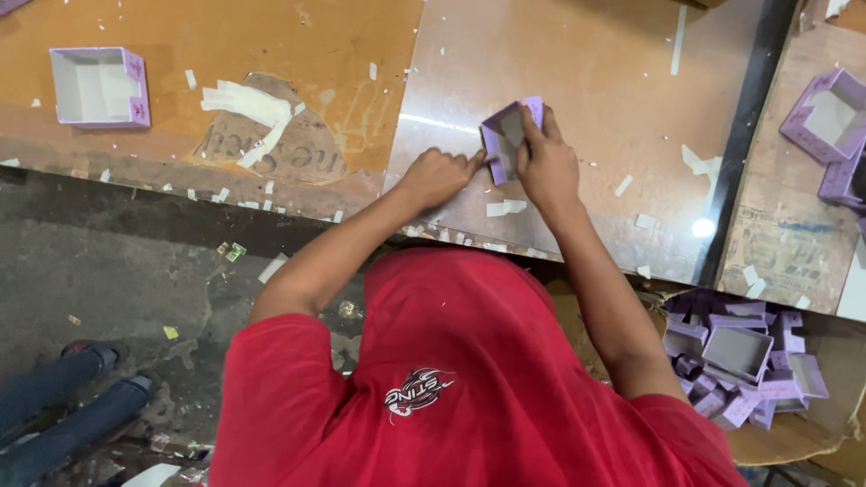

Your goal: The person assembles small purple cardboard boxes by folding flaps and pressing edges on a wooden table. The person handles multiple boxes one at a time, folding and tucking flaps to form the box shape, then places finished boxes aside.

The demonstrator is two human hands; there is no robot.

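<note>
Your right hand (546, 162) grips a small purple box (508, 135), fingers closed over its top edge, holding it tilted on the bench (613, 72). Your left hand (437, 176) is curled shut, its fingertip touching the box's left side.

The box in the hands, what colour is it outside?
Purple; the box shows best in the head view, held by both hands.

Red short-sleeved T-shirt (469, 388), small emblem (white and black), bare forearms
</note>
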